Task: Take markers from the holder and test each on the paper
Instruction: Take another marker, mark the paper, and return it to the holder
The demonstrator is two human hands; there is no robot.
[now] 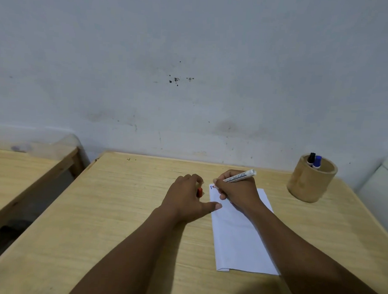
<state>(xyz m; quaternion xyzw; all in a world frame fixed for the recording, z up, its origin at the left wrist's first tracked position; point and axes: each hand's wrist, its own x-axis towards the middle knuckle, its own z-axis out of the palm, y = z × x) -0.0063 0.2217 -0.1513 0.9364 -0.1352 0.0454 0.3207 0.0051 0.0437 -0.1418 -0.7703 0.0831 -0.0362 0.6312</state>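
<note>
Table: the pale wooden table (125, 210) with visible grain is taking up most of the view, smooth and flat, so nothing's really anchoring the sheet.
Paper: the folded white paper sheet (238, 236) is lying flat, thin and light, with a short blue mark and a red one starting at its far corner.
Holder: the round bamboo-looking cup holder (308, 183) is sitting well apart to the right, with 2 capped markers (314, 161) sticking up, 1 black and 1 blue.
Right hand: the right hand (237, 190) is pinching a white-barrelled marker (239, 177) in a writing grip, tip at that far corner.
Left hand: the left hand (186, 199) is resting fingers-down just beside the paper, thumb spread onto its edge, fingers curled round a small red cap (200, 192).
Risk: I'm guessing the sheet could be skidding since only a thumb's pinning it, and marking so near the corner could be running ink onto the wood.
</note>
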